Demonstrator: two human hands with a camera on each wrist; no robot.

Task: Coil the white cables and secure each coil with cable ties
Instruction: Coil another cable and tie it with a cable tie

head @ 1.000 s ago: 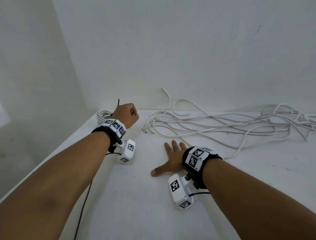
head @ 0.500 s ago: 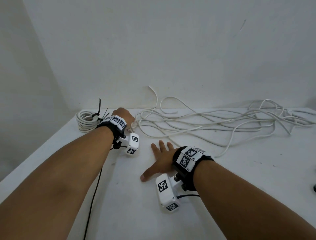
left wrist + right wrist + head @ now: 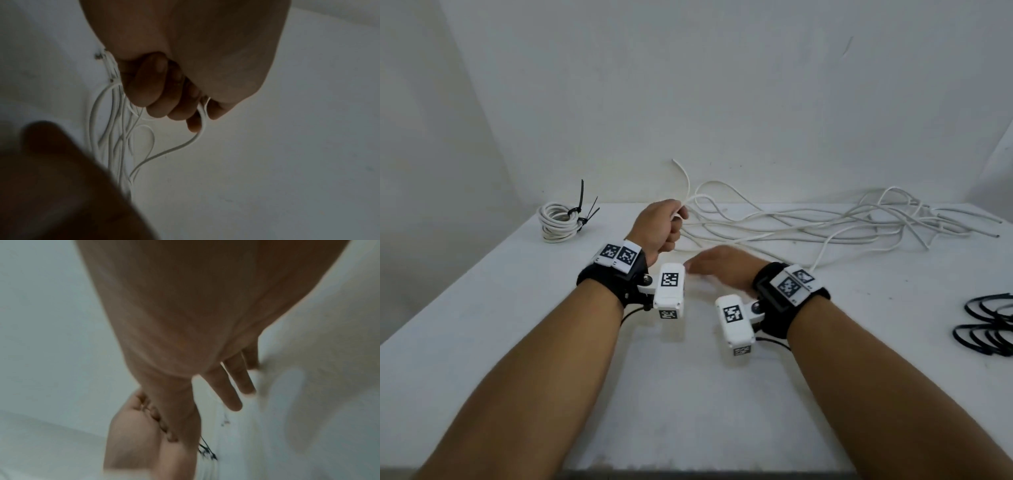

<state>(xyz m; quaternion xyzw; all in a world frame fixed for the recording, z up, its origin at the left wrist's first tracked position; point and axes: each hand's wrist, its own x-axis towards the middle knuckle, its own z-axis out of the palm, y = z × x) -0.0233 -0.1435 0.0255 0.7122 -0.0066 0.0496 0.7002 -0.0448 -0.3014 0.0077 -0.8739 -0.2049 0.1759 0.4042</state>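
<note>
Soft, even light in the head view, faint shadows under the forearms; the right hand (image 3: 717,270) is motion-blurred. Both wrist views are dim, the right one smeared.

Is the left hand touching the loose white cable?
Touching. The left wrist view shows the left hand with fingers curled round the white cable.

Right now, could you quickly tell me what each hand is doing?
Left hand: fingers curled round a loose white cable, gripping it.
Right hand: open, fingers straight, holding nothing, just above the table.
</note>
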